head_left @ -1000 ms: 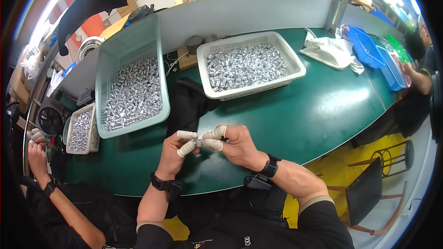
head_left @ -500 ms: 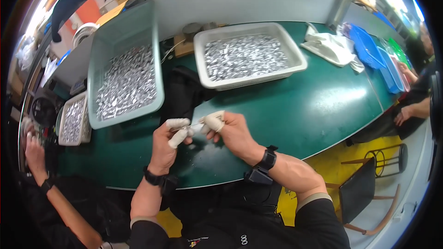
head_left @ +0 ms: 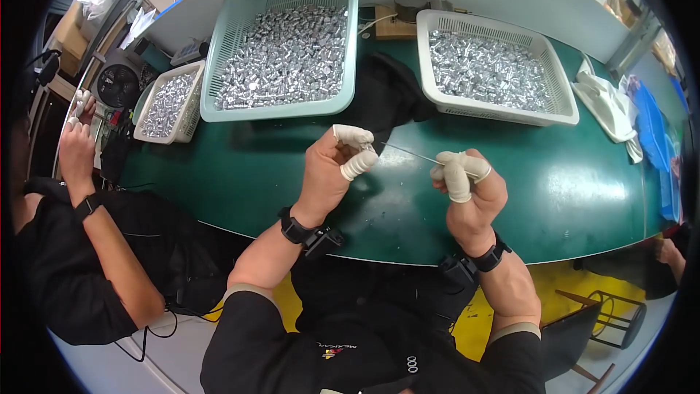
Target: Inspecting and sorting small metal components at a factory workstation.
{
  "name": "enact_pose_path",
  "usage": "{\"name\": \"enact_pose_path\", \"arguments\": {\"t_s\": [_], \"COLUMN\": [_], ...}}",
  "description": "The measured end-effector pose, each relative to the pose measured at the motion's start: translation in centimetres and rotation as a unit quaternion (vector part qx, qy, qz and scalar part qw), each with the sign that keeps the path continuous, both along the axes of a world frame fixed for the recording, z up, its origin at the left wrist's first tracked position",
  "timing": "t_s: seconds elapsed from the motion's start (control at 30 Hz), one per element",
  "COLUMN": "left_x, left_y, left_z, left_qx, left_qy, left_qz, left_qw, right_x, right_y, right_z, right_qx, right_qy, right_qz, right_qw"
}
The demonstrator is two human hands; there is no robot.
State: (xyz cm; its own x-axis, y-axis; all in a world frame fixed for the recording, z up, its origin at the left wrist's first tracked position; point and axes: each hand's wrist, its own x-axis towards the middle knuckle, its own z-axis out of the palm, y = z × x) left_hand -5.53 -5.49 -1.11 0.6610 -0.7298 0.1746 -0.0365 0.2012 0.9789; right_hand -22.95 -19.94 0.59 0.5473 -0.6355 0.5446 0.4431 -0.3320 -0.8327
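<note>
My left hand (head_left: 321, 175) is raised over the green table, with pale finger cots on thumb and fingers. It pinches a small silvery metal piece (head_left: 368, 148), mostly hidden by the fingertips. To its right, my right hand (head_left: 474, 197), also in finger cots, is closed around a thin metal rod (head_left: 410, 152). The rod's free end points toward the left hand and stands a little apart from it. Beyond the hands, a large pale green basket (head_left: 351, 44) and a white basket (head_left: 499, 114) hold heaps of small silvery metal pieces.
A smaller white basket (head_left: 191, 102) of metal pieces stands at the left. Black cloth (head_left: 390, 91) lies between the larger baskets. White cloth (head_left: 609, 106) and blue trays (head_left: 652, 128) are at the right. A co-worker's hand (head_left: 76, 149) is at far left.
My hands have moved apart, and the rod has come away from the left fingertips. The whole view has shifted, so the baskets appear farther right.
</note>
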Motion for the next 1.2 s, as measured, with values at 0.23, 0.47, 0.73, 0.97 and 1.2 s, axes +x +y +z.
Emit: {"name": "enact_pose_path", "arguments": {"t_s": [0.23, 0.47, 0.73, 0.97, 1.2], "left_x": [-0.19, -0.29, -0.45, -0.6, -0.54], "left_y": [0.15, 0.09, 0.05, -0.1, 0.05], "left_z": [-0.38, -0.42, -0.29, -0.26, -0.28], "left_qx": [0.001, 0.001, 0.007, 0.006, 0.016], "left_qy": [-0.051, -0.068, -0.073, -0.071, -0.074], "left_qz": [-0.01, -0.011, -0.008, -0.005, -0.007], "left_qw": [0.999, 0.998, 0.997, 0.997, 0.997], "right_x": [-0.17, -0.03, 0.02, 0.32, 0.34], "right_y": [-0.06, -0.09, -0.15, 0.18, 0.19], "right_z": [-0.15, -0.11, -0.26, -0.17, -0.27], "right_qx": [-0.099, -0.126, -0.144, -0.129, -0.123], "right_qy": [0.019, 0.023, 0.033, 0.029, 0.027], "right_qz": [0.017, 0.016, 0.003, -0.026, -0.025], "right_qw": [0.995, 0.992, 0.989, 0.991, 0.992]}}
